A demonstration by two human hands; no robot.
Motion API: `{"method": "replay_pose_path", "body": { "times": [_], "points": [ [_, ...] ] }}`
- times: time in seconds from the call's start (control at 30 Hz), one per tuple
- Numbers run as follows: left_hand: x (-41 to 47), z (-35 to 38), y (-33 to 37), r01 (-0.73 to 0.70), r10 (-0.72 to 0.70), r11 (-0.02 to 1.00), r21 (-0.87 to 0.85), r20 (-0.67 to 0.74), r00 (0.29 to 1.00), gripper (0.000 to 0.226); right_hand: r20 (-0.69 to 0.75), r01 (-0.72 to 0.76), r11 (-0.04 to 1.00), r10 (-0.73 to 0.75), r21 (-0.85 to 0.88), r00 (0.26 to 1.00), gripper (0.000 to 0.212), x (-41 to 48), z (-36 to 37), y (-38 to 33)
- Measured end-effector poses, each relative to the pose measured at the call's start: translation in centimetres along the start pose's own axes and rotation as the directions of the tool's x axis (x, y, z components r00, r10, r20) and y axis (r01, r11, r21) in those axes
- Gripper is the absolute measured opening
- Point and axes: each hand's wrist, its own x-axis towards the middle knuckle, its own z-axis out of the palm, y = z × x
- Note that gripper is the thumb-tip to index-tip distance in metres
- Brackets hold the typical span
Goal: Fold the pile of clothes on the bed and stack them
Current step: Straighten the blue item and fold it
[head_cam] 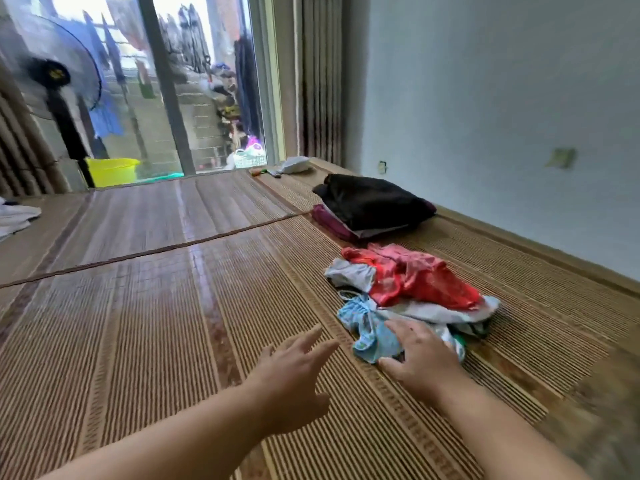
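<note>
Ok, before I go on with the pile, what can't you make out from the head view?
Head view only.
Loose pile: garment count; the red garment on top covers lower layers.
Right hand: the cloth beneath it; its palm covers that part of the light blue garment.
Folded stack: pieces under the black top layer, which covers them.
White cloth: cut off by the left edge.
Small items by the window: too small, blurred.

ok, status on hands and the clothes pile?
Left hand open, above the mat. Right hand open, resting on blue garment at unfolded pile. Folded stack beyond. Nothing blocking.
</note>
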Motion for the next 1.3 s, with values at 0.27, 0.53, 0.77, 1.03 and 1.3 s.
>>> {"method": "replay_pose_path", "body": {
  "times": [0.27,0.53,0.77,1.03,1.3],
  "points": [
    [11.1,2.6,4.7,-0.11,0.096,0.984,0.137,0.109,0.989,0.086,-0.063,-0.123,0.992,0.123,0.003,0.99,0.087,4.4,3.8,6.4],
    [15.9,3.7,5.6,-0.016,0.005,0.997,0.081,0.143,0.99,0.086,0.116,-0.278,0.956,0.288,-0.096,0.95,0.114,11.4,1.9,7.4],
    [11.4,2.6,2.6,0.058,-0.085,0.993,0.105,0.27,0.959,0.086,0.276,-0.016,0.989,0.057,-0.149,0.96,0.093,9.4,4.2,2.3],
    [-4.4,4.2,-2.4,0.247,-0.249,0.968,0.044,0.297,0.922,0.08,0.445,0.226,0.971,-0.168,-0.08,0.88,0.085,-0.5,7.7,-9.3],
    [-21.2,5.9,-7.5,0.384,-0.363,0.923,-0.018,0.287,0.886,0.083,0.568,0.42,0.906,-0.324,-0.044,0.757,0.094,-11.4,10.1,-19.7]
  ]
}}
